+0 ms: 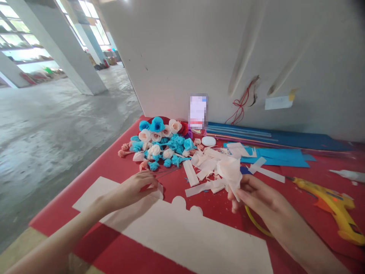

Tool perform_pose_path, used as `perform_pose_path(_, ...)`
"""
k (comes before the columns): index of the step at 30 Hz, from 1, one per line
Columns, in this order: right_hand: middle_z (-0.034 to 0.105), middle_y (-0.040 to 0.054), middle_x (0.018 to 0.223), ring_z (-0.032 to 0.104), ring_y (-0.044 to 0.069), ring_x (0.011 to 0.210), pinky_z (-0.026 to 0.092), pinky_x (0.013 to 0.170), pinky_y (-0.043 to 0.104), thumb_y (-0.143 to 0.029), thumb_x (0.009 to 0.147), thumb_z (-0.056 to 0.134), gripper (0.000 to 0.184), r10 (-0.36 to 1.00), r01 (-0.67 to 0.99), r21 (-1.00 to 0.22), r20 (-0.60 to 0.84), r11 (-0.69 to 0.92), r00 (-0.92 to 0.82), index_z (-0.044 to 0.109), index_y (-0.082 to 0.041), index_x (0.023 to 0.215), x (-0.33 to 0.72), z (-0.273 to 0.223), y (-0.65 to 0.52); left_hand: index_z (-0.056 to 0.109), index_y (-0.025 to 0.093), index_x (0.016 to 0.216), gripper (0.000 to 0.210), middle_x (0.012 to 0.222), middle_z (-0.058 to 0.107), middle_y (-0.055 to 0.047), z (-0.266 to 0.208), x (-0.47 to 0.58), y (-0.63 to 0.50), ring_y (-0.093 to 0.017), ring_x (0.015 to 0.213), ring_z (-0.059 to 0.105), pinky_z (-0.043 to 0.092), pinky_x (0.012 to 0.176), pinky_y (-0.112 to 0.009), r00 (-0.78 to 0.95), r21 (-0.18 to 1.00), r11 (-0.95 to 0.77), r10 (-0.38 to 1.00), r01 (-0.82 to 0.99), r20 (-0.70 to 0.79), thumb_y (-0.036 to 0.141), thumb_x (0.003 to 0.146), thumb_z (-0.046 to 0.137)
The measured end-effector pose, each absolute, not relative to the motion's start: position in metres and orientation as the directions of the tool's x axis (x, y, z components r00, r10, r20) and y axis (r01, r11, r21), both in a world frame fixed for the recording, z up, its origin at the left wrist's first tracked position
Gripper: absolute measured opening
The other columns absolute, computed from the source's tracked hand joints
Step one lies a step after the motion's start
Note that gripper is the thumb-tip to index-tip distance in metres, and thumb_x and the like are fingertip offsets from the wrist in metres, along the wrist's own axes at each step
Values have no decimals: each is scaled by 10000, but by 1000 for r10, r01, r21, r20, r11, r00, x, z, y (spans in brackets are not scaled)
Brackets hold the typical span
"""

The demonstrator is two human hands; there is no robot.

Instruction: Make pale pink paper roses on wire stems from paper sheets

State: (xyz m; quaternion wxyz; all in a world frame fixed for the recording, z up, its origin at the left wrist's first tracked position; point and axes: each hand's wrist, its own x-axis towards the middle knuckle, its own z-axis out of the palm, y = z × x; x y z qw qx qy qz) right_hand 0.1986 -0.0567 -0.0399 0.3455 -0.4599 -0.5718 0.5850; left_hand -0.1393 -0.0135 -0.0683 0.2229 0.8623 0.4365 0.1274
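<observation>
My right hand pinches a pale cream paper flower at its narrow base, its petals flaring upward. My left hand reaches over the long white sheet, fingers bent down and together. Its fingertips are at a rounded pale petal on the far edge of that sheet; whether they grip it is hidden. Further rounded petals stick out along the same edge to the right.
Blue, white and pink paper flowers are heaped at the back left. Pale paper strips lie mid-table. A yellow glue gun lies at right, with blue sheets behind. A phone with a blurred screen leans against the white panel.
</observation>
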Motion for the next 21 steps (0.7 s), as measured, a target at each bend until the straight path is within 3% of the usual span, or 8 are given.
perform_pose_path(4, 570, -6, 807, 552, 98, 726, 476, 712, 158, -415, 943, 543, 204, 947, 7, -991, -131, -135, -292, 552, -214, 918, 197, -41, -55, 581, 178, 836, 199, 796, 653, -19, -44, -132, -11, -123, 650, 607, 483, 590, -207, 492, 539, -395, 870, 744, -40, 284, 911, 429)
perform_pose_path(6, 577, 5, 830, 557, 105, 723, 486, 679, 152, -397, 909, 604, 189, 965, -28, -994, -99, -109, -244, 591, -209, 910, 195, -42, -54, 545, 176, 784, 232, 762, 615, -10, -26, -120, -8, -126, 677, 587, 481, 617, -214, 452, 561, -365, 892, 742, -17, 338, 907, 436)
perform_pose_path(9, 611, 3, 857, 588, 115, 763, 508, 686, 138, -396, 819, 717, 216, 988, -108, -989, -92, -105, -122, 653, -242, 956, 191, -38, -55, 533, 176, 773, 202, 685, 569, 20, 2, -87, -3, -104, 629, 550, 456, 599, -208, 415, 730, -259, 909, 632, -37, 358, 860, 515)
perform_pose_path(13, 643, -14, 1030, 600, 156, 960, 514, 845, 195, -350, 724, 802, 285, 992, -284, -956, -98, -70, 85, 687, -309, 981, 180, -20, -63, 508, 175, 769, 149, 553, 514, 59, 28, -33, 3, -67, 502, 435, 349, 497, -181, 534, 867, -165, 835, 471, -131, 303, 843, 523)
perform_pose_path(15, 633, -25, 1083, 585, 166, 1021, 514, 856, 199, -325, 710, 810, 275, 990, -321, -947, -65, -22, 124, 700, -325, 962, 178, -15, -65, 496, 179, 774, 116, 551, 520, 66, 35, -12, 7, -59, 514, 433, 348, 511, -169, 543, 900, -179, 836, 397, -74, 266, 844, 524)
perform_pose_path(21, 666, 30, 989, 641, 208, 911, 563, 776, 246, -277, 702, 809, 247, 997, -289, -957, 5, 27, 75, 730, -288, 936, 192, -25, -55, 511, 177, 790, 159, 526, 474, 73, 35, 15, 18, -49, 479, 371, 296, 457, -154, 603, 965, -108, 795, 237, -59, 318, 855, 546)
